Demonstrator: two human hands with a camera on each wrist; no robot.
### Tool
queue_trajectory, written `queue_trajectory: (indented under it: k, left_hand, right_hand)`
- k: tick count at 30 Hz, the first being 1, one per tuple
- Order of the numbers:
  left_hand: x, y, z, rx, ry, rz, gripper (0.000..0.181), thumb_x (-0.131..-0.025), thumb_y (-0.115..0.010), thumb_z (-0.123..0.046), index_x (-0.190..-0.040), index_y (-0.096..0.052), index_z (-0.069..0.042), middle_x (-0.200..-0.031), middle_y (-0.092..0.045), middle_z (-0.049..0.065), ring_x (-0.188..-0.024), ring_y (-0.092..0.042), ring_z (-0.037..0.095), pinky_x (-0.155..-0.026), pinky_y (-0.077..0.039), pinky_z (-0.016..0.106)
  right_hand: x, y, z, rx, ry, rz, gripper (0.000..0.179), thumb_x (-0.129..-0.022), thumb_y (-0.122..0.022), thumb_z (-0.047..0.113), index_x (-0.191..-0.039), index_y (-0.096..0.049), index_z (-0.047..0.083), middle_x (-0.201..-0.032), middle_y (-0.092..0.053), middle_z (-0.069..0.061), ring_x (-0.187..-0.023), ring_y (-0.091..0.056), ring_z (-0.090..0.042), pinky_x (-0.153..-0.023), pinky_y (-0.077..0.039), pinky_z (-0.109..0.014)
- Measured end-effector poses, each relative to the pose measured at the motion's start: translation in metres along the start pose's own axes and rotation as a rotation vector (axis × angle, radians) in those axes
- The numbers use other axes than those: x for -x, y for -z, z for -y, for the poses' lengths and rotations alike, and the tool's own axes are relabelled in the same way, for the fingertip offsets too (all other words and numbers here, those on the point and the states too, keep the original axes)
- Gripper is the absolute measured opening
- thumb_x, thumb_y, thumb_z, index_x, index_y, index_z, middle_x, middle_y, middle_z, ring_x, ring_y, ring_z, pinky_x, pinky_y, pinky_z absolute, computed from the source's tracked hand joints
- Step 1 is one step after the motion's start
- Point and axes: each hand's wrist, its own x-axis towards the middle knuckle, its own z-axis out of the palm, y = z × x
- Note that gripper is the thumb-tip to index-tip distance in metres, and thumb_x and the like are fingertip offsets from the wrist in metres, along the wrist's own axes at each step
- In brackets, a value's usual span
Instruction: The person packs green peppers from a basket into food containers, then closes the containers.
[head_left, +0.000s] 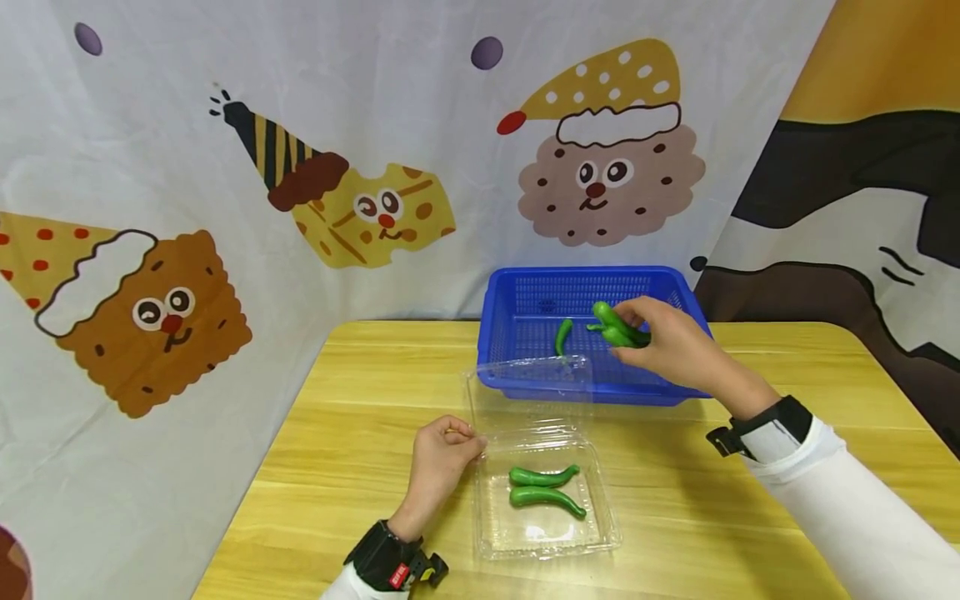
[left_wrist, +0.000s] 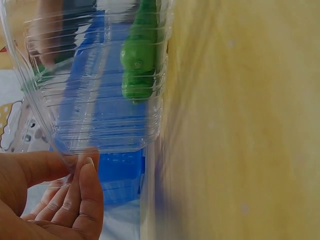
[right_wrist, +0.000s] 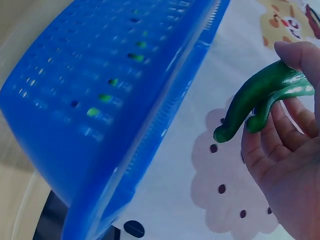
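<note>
My right hand (head_left: 678,346) holds green chili peppers (head_left: 612,335) over the blue plastic basket (head_left: 498,329). Two curved peppers (right_wrist: 260,95) show between thumb and fingers in the right wrist view. One more pepper (head_left: 562,337) lies inside the basket. At the near side, a clear plastic clamshell box (head_left: 506,540) stands with its lid (head_left: 517,400) raised toward the basket. Two peppers (head_left: 543,477) rest side by side in its base. My left hand (head_left: 442,458) pinches the box's left edge by the hinge, thumb against fingers (left_wrist: 90,192).
The light wooden table (head_left: 360,400) carries everything. Behind its far edge hangs a white cloth (head_left: 405,83) printed with cartoon biscuits. The basket stands close to that cloth, and the raised lid overlaps the basket's front rim in the head view.
</note>
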Motion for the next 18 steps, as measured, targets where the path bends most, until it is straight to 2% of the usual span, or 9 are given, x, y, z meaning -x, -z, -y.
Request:
queue_trajectory:
  k: [9, 18]
  left_hand:
    - [0.001, 0.000, -0.001, 0.004, 0.007, 0.006, 0.016, -0.085, -0.079, 0.007, -0.092, -0.064, 0.006, -0.080, -0.076, 0.015, -0.068, -0.072, 0.019, -0.064, -0.065, 0.033]
    - [0.001, 0.000, -0.001, -0.007, 0.007, 0.003, 0.017, -0.085, -0.080, 0.006, -0.093, -0.065, 0.006, -0.080, -0.076, 0.014, -0.068, -0.072, 0.018, -0.063, -0.065, 0.033]
  right_hand:
    - [0.017, -0.011, 0.018, -0.013, 0.110, -0.051, 0.046, -0.085, -0.088, 0.009, -0.124, -0.066, 0.001, -0.107, -0.064, -0.007, -0.089, -0.060, -0.019, -0.068, -0.059, -0.028]
    - [0.030, -0.025, 0.035, 0.013, 0.260, -0.106, 0.045, -0.080, -0.091, 0.006, -0.119, -0.068, 0.004, -0.103, -0.064, -0.003, -0.088, -0.057, -0.013, -0.067, -0.057, -0.027]
